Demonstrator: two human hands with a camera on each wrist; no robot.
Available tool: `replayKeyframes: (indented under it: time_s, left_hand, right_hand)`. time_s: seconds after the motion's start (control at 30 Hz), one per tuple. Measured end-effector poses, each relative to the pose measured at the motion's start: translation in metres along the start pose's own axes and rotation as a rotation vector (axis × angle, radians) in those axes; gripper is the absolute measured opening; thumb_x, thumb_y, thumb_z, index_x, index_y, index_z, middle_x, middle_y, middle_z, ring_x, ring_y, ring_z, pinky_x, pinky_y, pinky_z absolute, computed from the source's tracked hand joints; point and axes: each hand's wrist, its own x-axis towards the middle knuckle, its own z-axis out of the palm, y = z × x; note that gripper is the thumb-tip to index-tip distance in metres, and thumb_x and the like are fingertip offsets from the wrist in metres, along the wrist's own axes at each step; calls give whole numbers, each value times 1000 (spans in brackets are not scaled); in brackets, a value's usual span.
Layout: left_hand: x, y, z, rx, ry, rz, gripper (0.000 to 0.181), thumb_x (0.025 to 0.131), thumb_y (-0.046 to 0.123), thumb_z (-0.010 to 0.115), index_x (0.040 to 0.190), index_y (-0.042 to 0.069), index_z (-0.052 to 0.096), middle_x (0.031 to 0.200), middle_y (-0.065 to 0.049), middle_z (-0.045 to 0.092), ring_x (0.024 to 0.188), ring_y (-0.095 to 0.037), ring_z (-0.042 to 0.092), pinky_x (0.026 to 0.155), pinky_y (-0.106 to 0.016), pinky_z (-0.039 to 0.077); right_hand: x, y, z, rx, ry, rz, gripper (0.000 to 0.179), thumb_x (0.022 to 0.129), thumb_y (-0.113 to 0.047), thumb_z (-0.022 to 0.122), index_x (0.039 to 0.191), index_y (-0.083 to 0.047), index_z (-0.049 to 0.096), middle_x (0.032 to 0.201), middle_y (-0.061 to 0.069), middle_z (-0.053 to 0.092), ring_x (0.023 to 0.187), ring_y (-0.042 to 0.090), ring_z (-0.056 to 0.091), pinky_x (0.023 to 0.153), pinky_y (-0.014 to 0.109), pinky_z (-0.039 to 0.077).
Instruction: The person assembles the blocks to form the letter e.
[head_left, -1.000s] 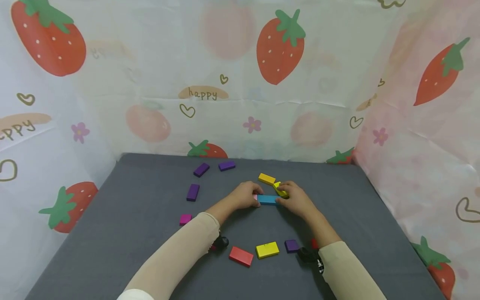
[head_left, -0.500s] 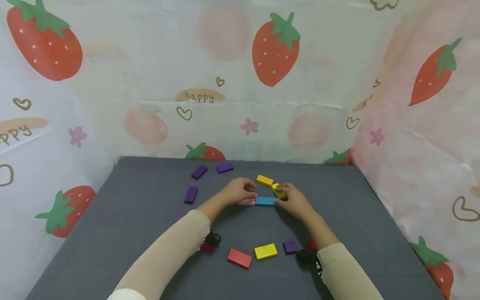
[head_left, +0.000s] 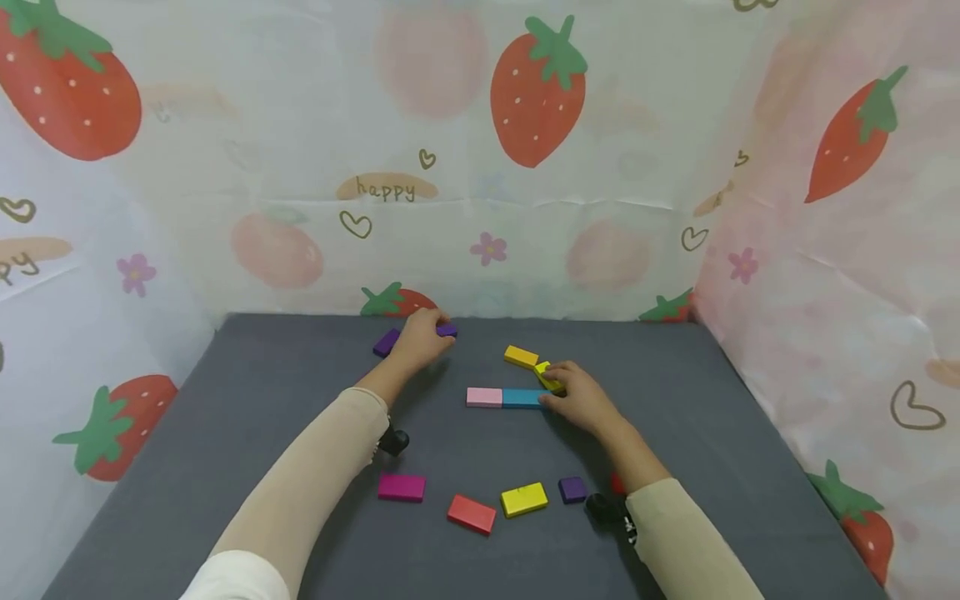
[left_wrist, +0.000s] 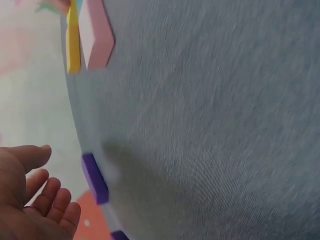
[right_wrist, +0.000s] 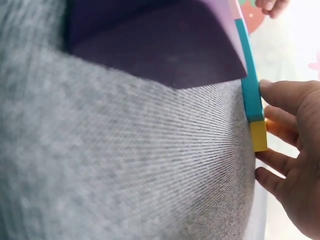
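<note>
Nearest on the grey counter there's a loose row: magenta block, coral block, wide yellow block and small purple block, plus a sliver of a red block mostly hidden by the right arm. In the right wrist view a big blurry purple face gets in the way and covers part of the blue. Further in, the pink block and blue block sit end to end in one straight bar. The right hand is at the blue end, fingers spread and only a little bent, thumb touching the blue, the others over the tilted yellow block just behind it. Looks like a light touch, not a grip. Past that, an orange-yellow block meets or nearly meets the tilted one's far end. Way out near the back edge, the left hand has its fingers loose with the thumb well apart, nothing in them, right by a purple block; another, the back-left purple block, is partly behind that hand. Behind everything hangs a strawberry-print sheet.
</note>
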Motion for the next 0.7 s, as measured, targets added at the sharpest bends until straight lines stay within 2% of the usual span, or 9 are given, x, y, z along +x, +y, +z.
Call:
replayKeyframes:
  time_s: [0.1,0.37,0.5,0.7]
  left_hand:
    - [5,-9,-3,9,2,-40,46,97,17,68,137,-3,59,139,-22,59,141,-41,44,114,-52,39]
    - [16,-32,2,24,-7,-64,51,96,17,70,140,-4,55,138,-23,59,132,-39,52,111,-51,41]
    - [18,-37,4,16,9,-61,50,95,14,70,139,-6,56,137,-24,60,132,-40,53,112,-51,41]
    - [18,-40,9,36,0,-87,51,95,12,70,140,-5,55,140,-24,59,133,-40,52,113,-51,40]
  right_hand:
    - [0,0,-1,2,1,-2,50,96,-26,73,140,-5,62,144,15,53,134,36,52,111,54,42]
    - [2,0,-1,2,2,-10,50,97,-25,73,140,-4,62,144,15,54,134,37,51,112,54,41]
    - [0,0,-2,6,6,-13,49,96,-25,73,139,-4,62,144,16,54,134,37,51,112,54,41]
    - [0,1,-1,12,3,-5,49,97,-25,73,140,-5,62,145,15,53,134,36,51,112,54,41]
